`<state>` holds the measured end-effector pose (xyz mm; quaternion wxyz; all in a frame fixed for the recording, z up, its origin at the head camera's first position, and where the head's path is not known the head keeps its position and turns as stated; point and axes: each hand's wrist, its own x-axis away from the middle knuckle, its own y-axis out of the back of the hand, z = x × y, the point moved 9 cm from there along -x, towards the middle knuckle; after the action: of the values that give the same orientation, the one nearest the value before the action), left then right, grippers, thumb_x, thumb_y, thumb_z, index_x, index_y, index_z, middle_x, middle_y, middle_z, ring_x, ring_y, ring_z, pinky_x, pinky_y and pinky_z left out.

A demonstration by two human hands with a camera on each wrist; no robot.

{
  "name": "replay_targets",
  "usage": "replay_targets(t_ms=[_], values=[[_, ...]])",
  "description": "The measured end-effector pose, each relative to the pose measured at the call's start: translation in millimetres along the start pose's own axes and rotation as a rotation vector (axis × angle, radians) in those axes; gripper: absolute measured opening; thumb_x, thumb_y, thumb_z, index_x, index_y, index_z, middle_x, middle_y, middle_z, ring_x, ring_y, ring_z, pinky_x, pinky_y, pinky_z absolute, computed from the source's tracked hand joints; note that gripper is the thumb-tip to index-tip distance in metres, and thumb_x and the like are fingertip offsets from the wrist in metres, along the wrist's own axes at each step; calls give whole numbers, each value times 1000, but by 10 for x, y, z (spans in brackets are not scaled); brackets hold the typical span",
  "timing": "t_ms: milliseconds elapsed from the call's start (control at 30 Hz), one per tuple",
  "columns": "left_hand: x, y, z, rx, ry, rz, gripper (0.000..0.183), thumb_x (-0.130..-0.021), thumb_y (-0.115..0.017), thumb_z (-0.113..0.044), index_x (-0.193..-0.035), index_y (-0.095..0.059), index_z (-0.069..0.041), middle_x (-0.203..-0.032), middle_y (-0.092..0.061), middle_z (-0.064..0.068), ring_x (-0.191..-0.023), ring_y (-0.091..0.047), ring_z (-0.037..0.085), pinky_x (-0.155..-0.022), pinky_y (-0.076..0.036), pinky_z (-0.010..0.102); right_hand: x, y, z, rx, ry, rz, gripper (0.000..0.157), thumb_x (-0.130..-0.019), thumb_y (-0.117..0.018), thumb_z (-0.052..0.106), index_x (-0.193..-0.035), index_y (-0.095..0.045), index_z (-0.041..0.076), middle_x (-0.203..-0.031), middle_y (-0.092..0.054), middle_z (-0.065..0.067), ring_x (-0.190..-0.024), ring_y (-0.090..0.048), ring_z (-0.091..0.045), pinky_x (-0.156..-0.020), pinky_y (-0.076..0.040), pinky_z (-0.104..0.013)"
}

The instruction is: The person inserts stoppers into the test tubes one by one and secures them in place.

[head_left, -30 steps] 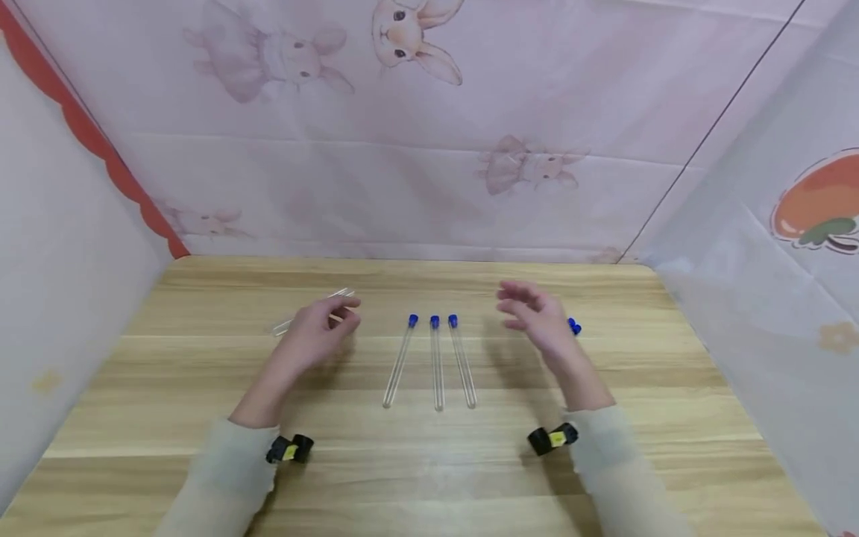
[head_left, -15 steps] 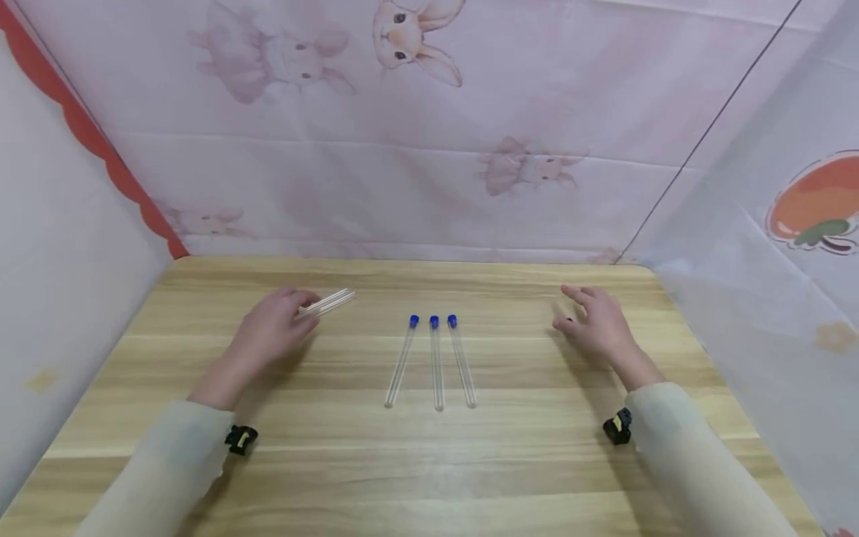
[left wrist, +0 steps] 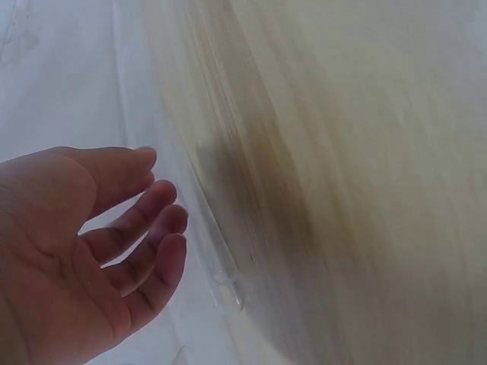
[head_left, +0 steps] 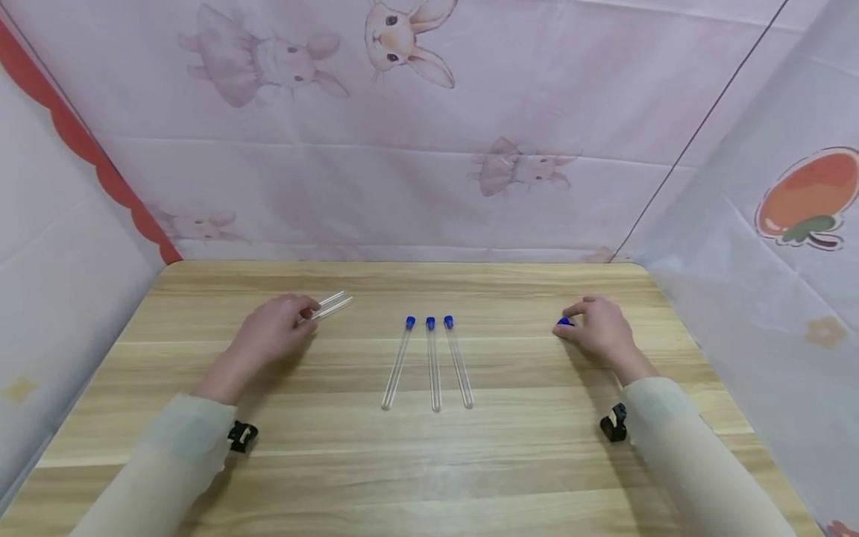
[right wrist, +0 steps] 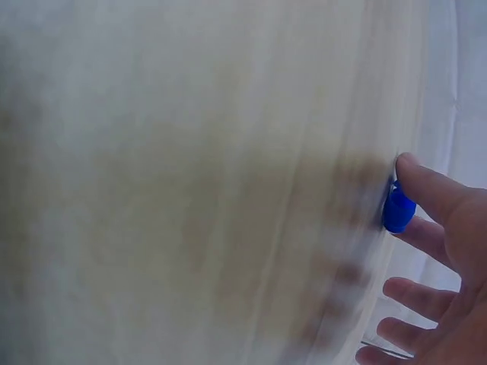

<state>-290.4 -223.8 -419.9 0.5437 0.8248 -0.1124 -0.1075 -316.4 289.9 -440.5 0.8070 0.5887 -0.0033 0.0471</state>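
Observation:
At the left of the table, my left hand (head_left: 271, 324) is at the near end of a few loose clear glass test tubes (head_left: 333, 304). In the left wrist view its fingers curve loosely beside a test tube (left wrist: 221, 266), with a gap between thumb and fingertips. On the right side, my right hand (head_left: 599, 328) has thumb and index finger around a blue cap (head_left: 564, 321). The right wrist view shows this blue cap (right wrist: 399, 211) pinched there, the other fingers spread apart. Three test tubes (head_left: 434, 373) with blue caps lie between the hands.
The wooden table (head_left: 429, 470) meets a pink rabbit-print curtain (head_left: 403, 194) at its back edge. White side walls stand at left and right. Each wrist carries a small black camera (head_left: 242, 436).
Both hands have moved outward, the left to the loose test tubes and the right to the blue caps. My right thumb and index finger have closed on a cap. The three capped tubes stay put.

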Motion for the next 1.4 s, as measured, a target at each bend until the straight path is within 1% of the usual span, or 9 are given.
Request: replay_targets(t_ms=[67,233,433,600,800,967,1100,1267,1400], values=[[-15,-11,-8,-10,3,6,30,-93,-67,-14,-119,-68,-2,-106,-72,13,-92,-66,29,-79,-55,50,17,6,-8,-14,-8,-5,42,-89,-75,39,-115,-73,6,-147,-43,-33,-134,-36,-57,-107,-35,-70],[-51,-47,-40,-36,-3,18,25,-92,-68,-14,-114,-71,-2,-100,-72,11,-90,-65,27,-77,-55,48,46,19,-4,-35,-1,-32,33,-90,-74,34,-109,-75,8,-142,-50,-28,-131,-41,-55,-106,-37,-69],[-43,-43,-38,-62,15,5,24,-92,-66,-14,-113,-72,-5,-101,-68,14,-90,-63,30,-77,-55,50,65,22,43,-60,6,-49,32,-89,-74,33,-109,-75,8,-136,-58,-23,-128,-46,-51,-105,-39,-67],[-50,-59,-36,-62,30,15,25,-89,-65,-10,-113,-71,-4,-101,-66,15,-89,-63,30,-75,-55,50,76,37,78,-74,5,-53,33,-90,-73,33,-110,-74,7,-133,-60,-22,-128,-46,-50,-106,-38,-67],[-86,-123,-91,-54,1,32,23,-87,-69,-11,-109,-72,-8,-99,-70,9,-91,-65,27,-79,-55,48,85,84,101,-95,-13,-57,33,-91,-71,33,-113,-73,9,-136,-59,-20,-132,-45,-47,-108,-36,-66],[-94,-177,-143,-23,-8,70,23,-84,-73,-9,-107,-71,-9,-97,-70,8,-90,-65,26,-79,-55,50,98,129,151,-122,-19,-71,34,-93,-69,34,-115,-72,8,-137,-59,-20,-131,-46,-47,-108,-36,-65],[-86,-219,-152,13,6,113,26,-84,-75,-6,-110,-70,-7,-97,-70,8,-91,-64,25,-81,-54,49,108,155,215,-156,-28,-91,34,-93,-70,34,-115,-71,7,-134,-60,-21,-125,-51,-45,-104,-41,-63],[-87,-268,-161,73,5,147,32,-84,-74,-5,-115,-68,-5,-96,-70,8,-87,-63,23,-80,-54,45,132,173,317,-227,-41,-113,32,-93,-70,34,-113,-71,9,-133,-61,-20,-126,-51,-44,-105,-41,-62],[-66,-293,-222,176,10,163,35,-87,-68,-6,-122,-65,-1,-97,-69,8,-85,-63,20,-74,-54,38,169,197,458,-292,-8,-156,32,-93,-71,33,-114,-71,10,-133,-62,-18,-130,-49,-43,-109,-39,-61]])
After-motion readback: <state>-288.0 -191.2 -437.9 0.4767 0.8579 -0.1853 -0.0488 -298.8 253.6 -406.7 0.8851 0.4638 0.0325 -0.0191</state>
